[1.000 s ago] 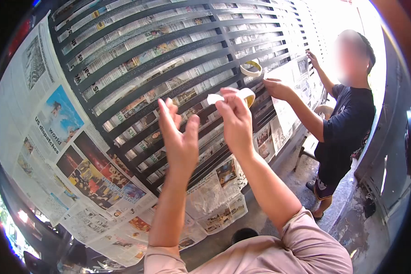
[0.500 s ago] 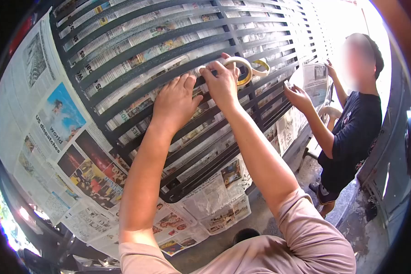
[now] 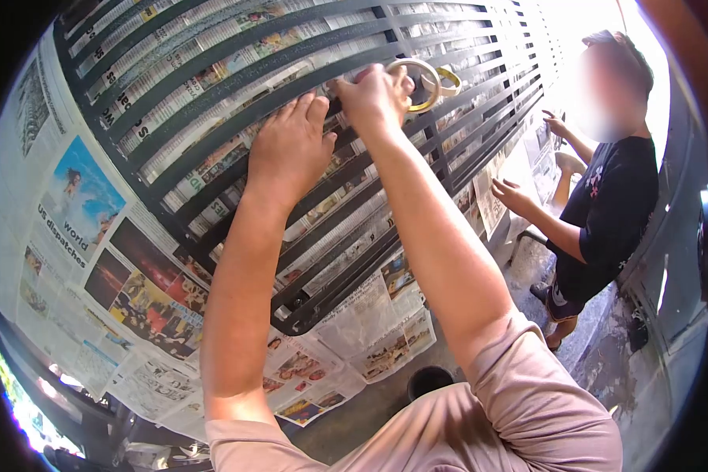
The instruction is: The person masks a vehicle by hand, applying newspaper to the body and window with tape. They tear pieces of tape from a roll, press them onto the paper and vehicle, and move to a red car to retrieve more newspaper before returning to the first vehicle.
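A dark metal slatted grille (image 3: 212, 98) with newspaper behind its bars fills the middle of the view. My left hand (image 3: 291, 153) lies on the slats, fingers stretched out and thumb apart, holding nothing. Close beside it on the right, my right hand (image 3: 374, 101) is bent over the slats, slightly blurred. Its fingers curl around a roll of masking tape (image 3: 434, 85). A second tape roll (image 3: 451, 80), yellow on the inside, sits against the first one. Whether a strip of tape lies under my fingertips cannot be made out.
Newspaper sheets (image 3: 153, 307) cover the surface left of and below the grille. To the right stands a co-worker in a dark shirt (image 3: 617, 197), both hands near the grille's far end. A dark bucket (image 3: 430, 381) is on the floor below.
My right hand has shifted upward and a little away from my left fingertips, carrying the tape rolls. The co-worker's hands have come away from the raised newspaper sheet. The whole view has shifted slightly.
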### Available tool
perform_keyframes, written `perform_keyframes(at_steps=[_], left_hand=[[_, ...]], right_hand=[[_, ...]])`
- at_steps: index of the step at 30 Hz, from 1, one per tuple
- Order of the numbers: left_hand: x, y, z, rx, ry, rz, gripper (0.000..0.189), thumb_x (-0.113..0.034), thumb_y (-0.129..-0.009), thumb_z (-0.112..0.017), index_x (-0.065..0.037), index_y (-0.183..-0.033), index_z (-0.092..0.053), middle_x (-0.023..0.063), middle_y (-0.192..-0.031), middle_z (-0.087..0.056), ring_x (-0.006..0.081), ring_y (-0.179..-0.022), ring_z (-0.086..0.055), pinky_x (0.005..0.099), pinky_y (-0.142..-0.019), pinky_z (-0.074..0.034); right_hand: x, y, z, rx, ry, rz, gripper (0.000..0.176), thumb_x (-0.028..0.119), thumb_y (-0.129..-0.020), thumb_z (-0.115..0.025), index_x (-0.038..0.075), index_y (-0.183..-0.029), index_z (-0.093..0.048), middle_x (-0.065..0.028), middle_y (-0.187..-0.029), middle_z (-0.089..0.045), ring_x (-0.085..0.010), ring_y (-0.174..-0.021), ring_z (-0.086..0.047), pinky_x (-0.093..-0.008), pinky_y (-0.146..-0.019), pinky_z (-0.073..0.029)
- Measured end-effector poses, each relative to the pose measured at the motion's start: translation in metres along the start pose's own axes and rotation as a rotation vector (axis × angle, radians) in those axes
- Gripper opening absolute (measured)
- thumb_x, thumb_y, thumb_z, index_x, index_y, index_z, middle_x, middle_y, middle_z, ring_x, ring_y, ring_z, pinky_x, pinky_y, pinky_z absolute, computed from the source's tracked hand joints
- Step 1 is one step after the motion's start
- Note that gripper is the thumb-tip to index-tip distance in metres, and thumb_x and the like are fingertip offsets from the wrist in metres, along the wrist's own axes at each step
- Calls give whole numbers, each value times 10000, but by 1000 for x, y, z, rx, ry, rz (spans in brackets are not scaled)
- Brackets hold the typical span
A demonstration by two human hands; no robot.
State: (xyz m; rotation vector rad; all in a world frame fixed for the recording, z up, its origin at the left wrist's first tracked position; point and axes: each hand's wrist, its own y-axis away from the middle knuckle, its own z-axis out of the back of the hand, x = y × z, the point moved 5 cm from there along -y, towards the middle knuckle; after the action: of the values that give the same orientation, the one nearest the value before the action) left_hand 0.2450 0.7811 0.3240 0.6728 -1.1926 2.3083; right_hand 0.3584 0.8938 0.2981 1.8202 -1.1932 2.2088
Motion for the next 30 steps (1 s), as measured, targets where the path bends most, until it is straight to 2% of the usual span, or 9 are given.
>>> perform_keyframes(at_steps=[7,11,15,17,19,21,24,26,30], left_hand=[[-4,5,-1,-30,-58,-46,583,-344,-963,-698,-91,-1433,-464,101,-1463,-569,328,-1321,-561,450,-1090,-484],[-7,-1,-14,-40,-152,-113,649,-429,-989,-648,-106,-1517,-453,96,-1493,-556,299,-1367,-534,424,-1135,-453],[-15,-10,-19,50,-159,-16,668,-431,-996,-645,-81,-1528,-443,117,-1520,-522,300,-1410,-488,449,-1169,-418],[-15,-9,-16,102,-168,78,659,-415,-999,-646,-50,-1513,-453,144,-1520,-514,312,-1436,-456,454,-1202,-377],[-20,-2,-9,105,-154,145,646,-403,-1004,-642,-25,-1497,-466,164,-1516,-511,332,-1453,-429,458,-1227,-340],[-24,16,6,62,-137,197,629,-394,-1012,-634,-4,-1481,-480,178,-1508,-512,361,-1462,-409,462,-1246,-307],[-80,72,37,-179,318,245,327,-123,-948,-697,-25,-1247,-609,207,-1320,-599,402,-1300,-533,471,-1101,-451],[-139,130,18,50,872,404,161,-112,-923,-697,-26,-1054,-659,144,-1008,-649,333,-925,-660,429,-848,-536],[-254,231,-33,349,1366,931,139,-142,-980,-701,-25,-1045,-666,100,-1007,-682,201,-915,-683,347,-817,-554]], right_hand=[[-21,-18,9,-9,-97,-12,548,449,-841,-807,19,-1144,-652,-269,-1301,-586,-426,-1308,-496,-538,-1076,-430],[-34,46,51,-244,-222,519,337,217,-921,-735,2,-1154,-621,-297,-1306,-581,-443,-1271,-528,-536,-1062,-429],[-56,161,101,354,-449,580,302,85,-919,-727,50,-1193,-606,-252,-1232,-599,-431,-1216,-576,-466,-1003,-468],[-81,211,121,773,-308,214,359,85,-919,-717,49,-1250,-584,-257,-1247,-582,-417,-1194,-595,-458,-970,-486],[-112,243,137,993,-196,-9,433,97,-918,-686,48,-1318,-526,-266,-1268,-583,-451,-1174,-599,-492,-963,-511],[-137,260,159,954,-222,185,484,84,-907,-675,38,-1357,-504,-247,-1208,-628,-462,-1174,-605,-478,-993,-506],[-160,268,186,984,-291,268,543,66,-886,-666,35,-1397,-484,-227,-1112,-674,-473,-1176,-607,-475,-1028,-494],[-181,270,198,1032,-295,224,528,58,-872,-671,30,-1373,-506,-209,-1082,-701,-456,-1166,-617,-470,-1033,-490],[-217,264,203,1184,-178,301,366,53,-832,-708,8,-1181,-604,-178,-979,-725,-407,-1057,-665,-458,-997,-507]])
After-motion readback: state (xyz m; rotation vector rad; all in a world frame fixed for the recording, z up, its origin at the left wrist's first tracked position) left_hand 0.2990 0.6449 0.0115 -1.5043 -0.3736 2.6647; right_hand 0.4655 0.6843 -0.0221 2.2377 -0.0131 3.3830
